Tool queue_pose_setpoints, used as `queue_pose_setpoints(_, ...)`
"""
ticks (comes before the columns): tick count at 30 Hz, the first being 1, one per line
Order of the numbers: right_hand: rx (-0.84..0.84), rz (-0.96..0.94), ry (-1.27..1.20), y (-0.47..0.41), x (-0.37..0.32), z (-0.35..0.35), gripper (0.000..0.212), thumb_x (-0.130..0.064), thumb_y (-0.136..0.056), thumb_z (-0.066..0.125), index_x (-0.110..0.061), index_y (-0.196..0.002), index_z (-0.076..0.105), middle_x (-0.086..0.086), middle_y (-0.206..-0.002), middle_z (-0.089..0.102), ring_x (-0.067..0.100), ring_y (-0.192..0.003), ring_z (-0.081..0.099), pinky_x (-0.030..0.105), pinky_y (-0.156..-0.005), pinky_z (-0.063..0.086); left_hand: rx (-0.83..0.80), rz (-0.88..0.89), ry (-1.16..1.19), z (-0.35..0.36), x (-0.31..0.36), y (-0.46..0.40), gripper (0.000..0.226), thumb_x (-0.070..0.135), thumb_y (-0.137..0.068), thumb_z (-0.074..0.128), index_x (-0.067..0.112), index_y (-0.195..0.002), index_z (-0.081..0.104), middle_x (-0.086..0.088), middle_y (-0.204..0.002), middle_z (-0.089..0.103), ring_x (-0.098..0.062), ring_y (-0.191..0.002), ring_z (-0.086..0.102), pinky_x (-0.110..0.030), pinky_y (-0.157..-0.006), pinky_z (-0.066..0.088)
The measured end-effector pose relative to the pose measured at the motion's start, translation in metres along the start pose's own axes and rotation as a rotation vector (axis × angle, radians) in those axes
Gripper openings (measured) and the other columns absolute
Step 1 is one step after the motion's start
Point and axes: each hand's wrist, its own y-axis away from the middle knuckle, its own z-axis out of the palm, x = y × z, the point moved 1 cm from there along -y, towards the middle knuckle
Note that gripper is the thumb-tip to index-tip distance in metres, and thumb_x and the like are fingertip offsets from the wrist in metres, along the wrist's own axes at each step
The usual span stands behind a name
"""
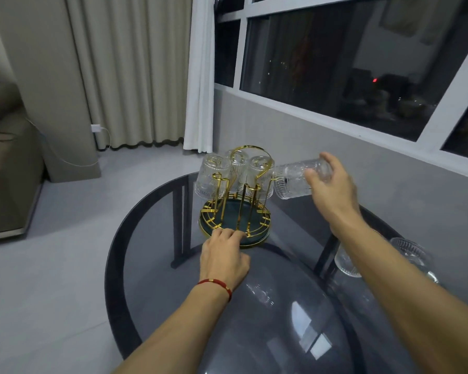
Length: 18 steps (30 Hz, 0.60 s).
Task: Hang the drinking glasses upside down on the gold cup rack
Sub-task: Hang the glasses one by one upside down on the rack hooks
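Rack [235,209] stands on the table [152,265]; left hand [223,259] presses fingers on its base, right hand [333,184] grips a tilted glass [295,182] beside it

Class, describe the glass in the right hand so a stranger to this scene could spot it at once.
Find the round dark table, then the gold rack near its far edge. Just right of the rack, the right hand holds one ribbed glass. Unlike the rack's hung glasses, it lies sideways, mouth toward the rack.
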Motion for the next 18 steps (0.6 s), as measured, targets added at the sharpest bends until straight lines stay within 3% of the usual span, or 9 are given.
queue_pose_setpoints(5, -0.080, -0.074, 0.105, -0.011, -0.015, 0.016, 0.061, -0.026, -0.097, 0.066, -0.027, -0.155, 0.048, 0.008, -0.159, 0.051, 0.032, -0.148, 0.043, 0.053, -0.120, 0.036, 0.001, -0.023, -0.008, 0.002, 0.002, 0.000, 0.043, 0.021, -0.090, 0.061, 0.024, -0.132, 0.059, 0.003, -0.131, 0.059, -0.020, -0.129, 0.043, -0.041, -0.108, 0.041)
queue_pose_setpoints(11, -0.124, -0.151, 0.230, -0.020, -0.022, 0.039, 0.060, -0.028, -0.094, 0.070, -0.023, -0.149, 0.047, 0.013, -0.146, 0.054, 0.030, -0.135, 0.050, 0.044, -0.106, 0.044, -0.001, -0.023, -0.040, 0.003, 0.004, -0.001, 0.043, 0.020, -0.090, 0.058, 0.023, -0.133, 0.057, 0.001, -0.129, 0.059, -0.022, -0.128, 0.043, -0.042, -0.107, 0.042)
queue_pose_setpoints(18, -0.218, -0.182, 0.289, -0.020, -0.011, 0.069, 0.056, -0.028, -0.093, 0.072, -0.020, -0.144, 0.049, 0.008, -0.145, 0.055, 0.026, -0.135, 0.050, 0.043, -0.108, 0.043, 0.006, -0.016, -0.056, 0.004, 0.004, -0.001, 0.043, 0.020, -0.088, 0.057, 0.022, -0.131, 0.058, 0.001, -0.127, 0.059, -0.023, -0.127, 0.043, -0.042, -0.104, 0.043)
